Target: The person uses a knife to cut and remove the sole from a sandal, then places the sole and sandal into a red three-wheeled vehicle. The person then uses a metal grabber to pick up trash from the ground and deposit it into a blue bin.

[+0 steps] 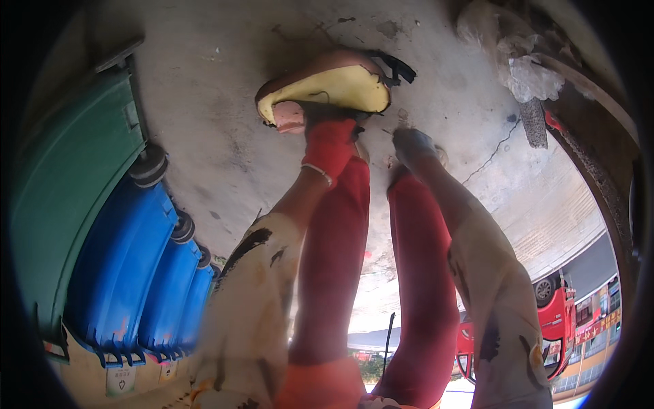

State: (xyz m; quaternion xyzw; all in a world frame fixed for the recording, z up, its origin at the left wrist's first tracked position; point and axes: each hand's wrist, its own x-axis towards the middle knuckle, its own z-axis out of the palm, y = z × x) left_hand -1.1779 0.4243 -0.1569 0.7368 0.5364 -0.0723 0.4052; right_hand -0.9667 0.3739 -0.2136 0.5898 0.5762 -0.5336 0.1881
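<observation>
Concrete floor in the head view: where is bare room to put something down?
Bare concrete floor lies between the blue bins and the foam cushion under the left hand. More lies beyond the right hand, toward the crack. Crowded: plastic bags at the upper right, and the bins.

Outdoor street-side refuse area: cracked concrete ground (225, 150), a row of blue wheeled bins (129, 266), a parked red vehicle (555, 320) nearby.

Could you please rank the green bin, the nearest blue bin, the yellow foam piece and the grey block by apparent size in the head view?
1. Green bin.
2. Nearest blue bin; it sits closer to the camera, so the gap between these two is unsure.
3. Yellow foam piece, held by the left hand.
4. Grey block.
</observation>
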